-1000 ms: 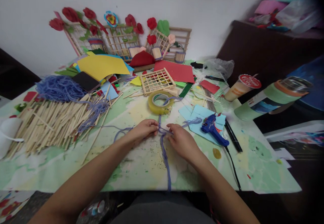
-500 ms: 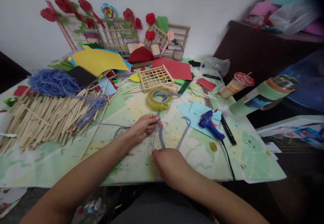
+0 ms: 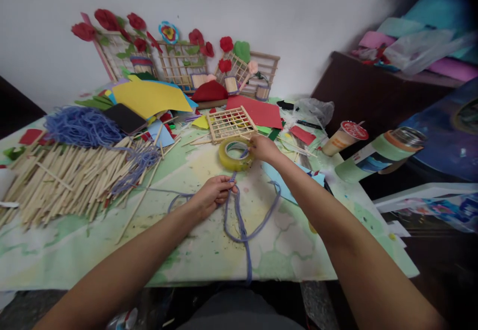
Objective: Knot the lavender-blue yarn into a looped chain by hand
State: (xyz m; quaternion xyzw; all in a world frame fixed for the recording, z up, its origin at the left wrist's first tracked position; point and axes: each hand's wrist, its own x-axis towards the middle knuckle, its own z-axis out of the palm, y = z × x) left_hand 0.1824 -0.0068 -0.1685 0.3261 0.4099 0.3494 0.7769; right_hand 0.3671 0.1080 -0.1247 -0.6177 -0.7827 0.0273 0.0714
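Note:
My left hand point(image 3: 218, 190) pinches several strands of blue-purple yarn point(image 3: 241, 215) just in front of a roll of yellowish clear tape point(image 3: 225, 159). From that pinch the yarn hangs in a loose loop on the table, with one tail running over the front edge. A strand also passes through the ring of the tape roll. My right hand point(image 3: 263, 148) is at the roll's right side, its fingertips closed where that yarn comes over; the fingertips are partly hidden. The tape roll lies flat, touching a small wooden stick lattice point(image 3: 232, 123) behind it.
Wooden sticks point(image 3: 74, 180) and a yarn heap point(image 3: 82, 126) cover the left side. Coloured paper point(image 3: 153, 96) and stick frames with paper flowers point(image 3: 181, 61) stand behind. On the right are a sealed drink cup point(image 3: 343, 138), a bottle point(image 3: 377, 156) and blue paper point(image 3: 282, 183) under my right forearm.
My right hand has moved from the table's front, away from me, to the right side of the tape roll, leaving the loop of yarn lying. My left hand keeps its pinch.

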